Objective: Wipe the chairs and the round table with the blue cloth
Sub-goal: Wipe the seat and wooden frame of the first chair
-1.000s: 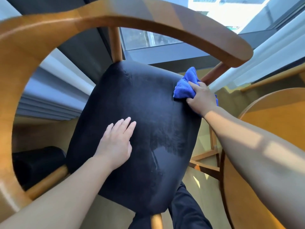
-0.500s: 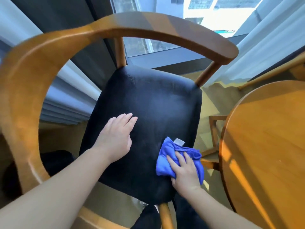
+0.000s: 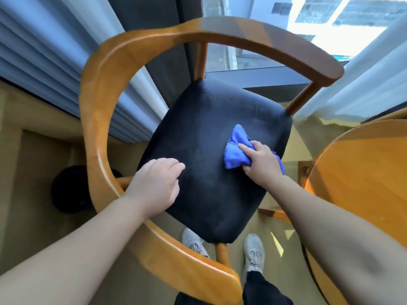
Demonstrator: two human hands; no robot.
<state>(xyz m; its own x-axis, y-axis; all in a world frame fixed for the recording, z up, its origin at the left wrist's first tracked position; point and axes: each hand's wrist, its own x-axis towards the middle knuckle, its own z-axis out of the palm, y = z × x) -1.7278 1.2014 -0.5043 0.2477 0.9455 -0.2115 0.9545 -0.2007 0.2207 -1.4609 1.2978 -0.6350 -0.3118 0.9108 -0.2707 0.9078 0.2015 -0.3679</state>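
A wooden chair with a curved armrest rail [image 3: 105, 89] and a black padded seat [image 3: 207, 133] fills the middle of the head view. My right hand [image 3: 262, 164] presses a bunched blue cloth [image 3: 236, 150] onto the right half of the seat. My left hand [image 3: 156, 183] rests on the seat's left front part, fingers loosely curled, holding nothing. The round wooden table [image 3: 361, 186] stands at the right edge, close to the chair.
Grey pleated curtains [image 3: 55, 53] hang at the left and white curtains [image 3: 363, 80] at the right, with a window behind the chair. A dark round object [image 3: 70, 190] sits on the floor at the left. My shoes [image 3: 253, 252] stand in front of the chair.
My right hand swept the cloth from the seat's far right corner to its front edge, then back up to the right middle. My left hand slid toward the seat's left front and curled.
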